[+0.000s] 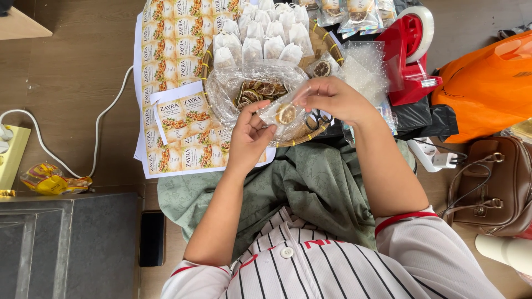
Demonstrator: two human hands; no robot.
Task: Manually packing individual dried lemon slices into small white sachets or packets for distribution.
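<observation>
Holding a small clear pouch (284, 112) between both hands, the person sits on the floor above a round woven tray (327, 40). Inside the pouch there is one dried citrus slice (286, 114), so I judge that the step in hand is the filling of this pouch, with the slice already in. The pouch is in the air, just in front of a large clear bag (235, 91) with more dried slices (260, 91), which lies open on the near part of the tray.

The left hand (249, 138) comes from below, palm turned up and toward the person. Its fingers are bent and together, and they support the lower part of the pouch, with the thumb pressing at its side. The right hand (335, 99) comes from the right side. Its thumb and first fingers are pinched together on the top edge of the pouch, near the mouth. Both forearms are bare and bent at the elbow, close to the body.

As a judgement, a next move calls for keeping the mouth flat and the slice low, so that it does not slip out. Small white filled sachets (260, 33) stand in rows on the far part of the tray. Printed label sheets (174, 55) lie to the left, and a red tape dispenser (407, 52) stands to the right.
</observation>
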